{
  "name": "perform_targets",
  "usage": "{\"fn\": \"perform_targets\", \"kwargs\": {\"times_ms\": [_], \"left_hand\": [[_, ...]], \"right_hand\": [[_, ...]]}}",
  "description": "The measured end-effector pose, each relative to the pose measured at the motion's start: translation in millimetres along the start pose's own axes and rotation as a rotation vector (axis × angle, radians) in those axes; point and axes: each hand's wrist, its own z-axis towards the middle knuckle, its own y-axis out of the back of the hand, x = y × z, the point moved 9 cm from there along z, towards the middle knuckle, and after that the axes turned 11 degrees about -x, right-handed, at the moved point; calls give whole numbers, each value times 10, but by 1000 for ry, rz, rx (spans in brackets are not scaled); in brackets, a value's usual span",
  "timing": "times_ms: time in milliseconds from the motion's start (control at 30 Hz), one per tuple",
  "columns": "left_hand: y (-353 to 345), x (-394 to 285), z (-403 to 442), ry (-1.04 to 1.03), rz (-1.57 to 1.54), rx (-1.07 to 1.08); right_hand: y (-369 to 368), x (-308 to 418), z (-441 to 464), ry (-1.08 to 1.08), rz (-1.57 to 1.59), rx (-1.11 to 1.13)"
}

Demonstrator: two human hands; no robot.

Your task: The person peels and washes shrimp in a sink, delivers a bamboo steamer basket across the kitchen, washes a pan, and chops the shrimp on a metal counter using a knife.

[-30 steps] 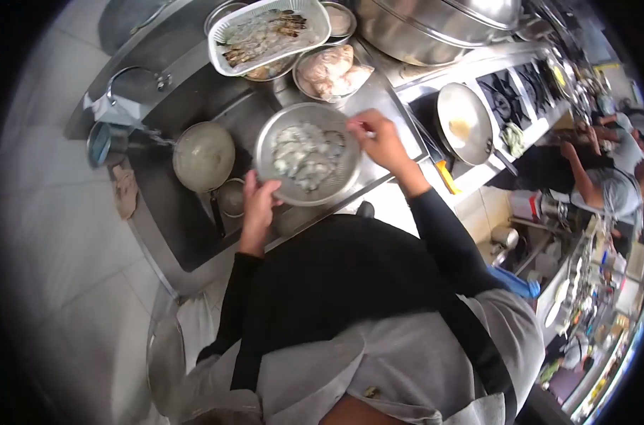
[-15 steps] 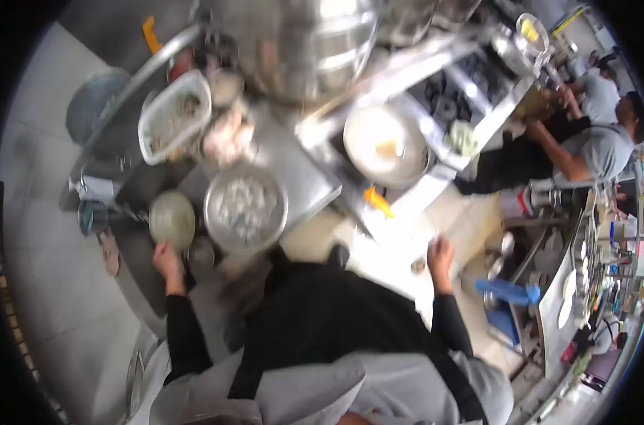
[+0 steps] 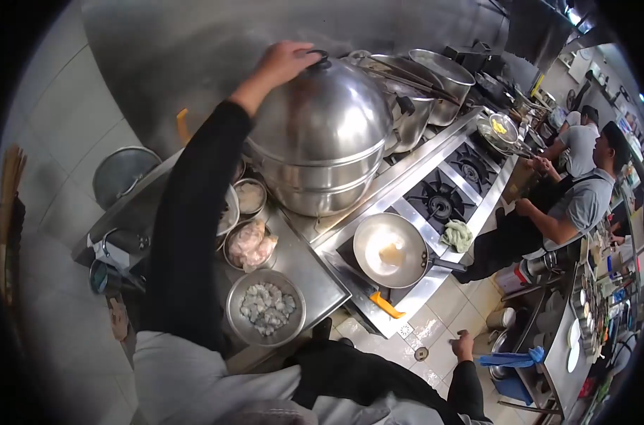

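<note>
Steel domed lid (image 3: 339,106) sits on the tiered pot (image 3: 322,195), not yet lifted. My left hand (image 3: 285,64) is up at its black knob (image 3: 325,63), fingers touching; whether clamped round it, I can't tell. My right hand (image 3: 463,345) hangs low, well apart, nothing visible in it. Bowl (image 3: 293,326) of shrimp (image 3: 268,307) stands on the tabletop (image 3: 300,255), beside my left sleeve (image 3: 187,241).

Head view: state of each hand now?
Left hand: at the knob of the domed lid; grip cannot be told.
Right hand: loosely closed, nothing visible in it.
</note>
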Motion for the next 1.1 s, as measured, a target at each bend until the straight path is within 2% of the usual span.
{"fn": "perform_targets", "kwargs": {"times_ms": [33, 133, 167, 200, 233, 300, 333, 367, 400, 433, 533, 600, 667, 733, 800, 833, 867, 933, 967, 1033, 1100], "left_hand": [[-170, -33, 151, -74, 227, -39], [-859, 355, 422, -122, 259, 148], [-986, 443, 454, -79, 229, 253], [-1027, 441, 460, -38, 197, 373], [-808, 232, 386, 54, 161, 314], [-413, -18, 339, 216, 136, 241], [-234, -105, 328, 228, 146, 158], [-200, 49, 353, 357, -5, 174], [-117, 199, 445, 362, 10, 146], [-51, 347, 516, 367, 27, 123], [295, 524, 545, 411, -10, 59], [679, 499, 517, 379, 31, 12], [964, 752, 449, 440, 89, -68], [1246, 726, 285, 511, 119, -191], [1375, 774, 234, 494, -27, -150], [1407, 796, 206, 484, -103, -123], [1474, 835, 167, 484, -130, -147], [1546, 875, 119, 477, -190, -183], [1581, 844, 96, 476, -166, -199], [1657, 777, 40, 471, -122, -232], [1700, 870, 14, 462, -188, -240]], "right_hand": [[51, 188, -31, 307, -241, -134], [430, 613, -244, 188, -90, -201], [235, 589, -273, -11, 121, 89], [320, 1231, -603, -8, 350, 298], [324, 1761, -760, 260, 122, 417], [490, 3025, -1039, 409, 353, 532], [718, 3779, -1206, 516, 209, 463], [928, 4494, -1417, 688, 316, 439], [1111, 5071, -1621, 794, 391, 465], [1256, 5526, -1838, 1039, 530, 484], [1754, 6341, -2484, 1455, 867, 572], [1829, 6546, -2618, 1562, 950, 615], [1766, 6680, -2659, 1653, 953, 625], [1528, 6893, -2218, 1693, 544, 369], [1205, 7325, -1429, 1320, 525, 289], [1016, 7600, -1143, 1248, 468, 298], [754, 7919, -909, 1289, 289, 216], [26, 8514, -634, 1610, 217, 49], [-762, 8774, -497, 1961, -241, -116], [-1553, 8950, -318, 2061, -672, -74], [-1758, 9050, -274, 1722, -516, 293]]}}
